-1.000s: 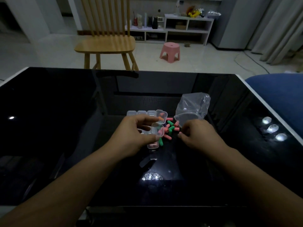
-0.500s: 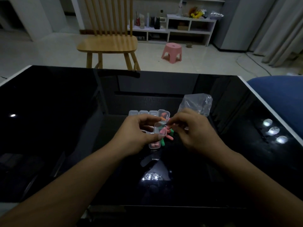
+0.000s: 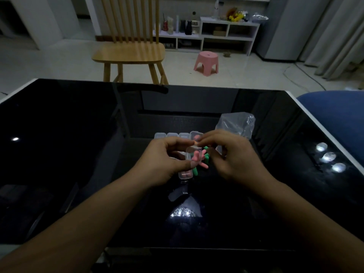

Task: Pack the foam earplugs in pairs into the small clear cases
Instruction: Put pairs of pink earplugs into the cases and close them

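My left hand (image 3: 164, 161) holds a small clear case (image 3: 192, 154) between thumb and fingers, lifted above the black table. A pink earplug (image 3: 196, 155) shows through the case. My right hand (image 3: 229, 154) pinches an orange earplug (image 3: 196, 143) at the case's top rim. Loose pink and green earplugs (image 3: 203, 161) lie on the table under the hands, partly hidden. Another clear case (image 3: 185, 174) lies just below my left thumb. A row of clear cases (image 3: 171, 135) sits behind the hands.
A crumpled clear plastic bag (image 3: 236, 124) lies behind my right hand. The glossy black table (image 3: 78, 134) reflects lamps at the right (image 3: 328, 157). A wooden chair (image 3: 130, 54) and pink stool (image 3: 206, 63) stand beyond the far edge; a blue seat (image 3: 338, 113) is at right.
My right hand moved left from the loose pile to the case with an earplug pinched in its fingertips. My left hand kept the case raised.
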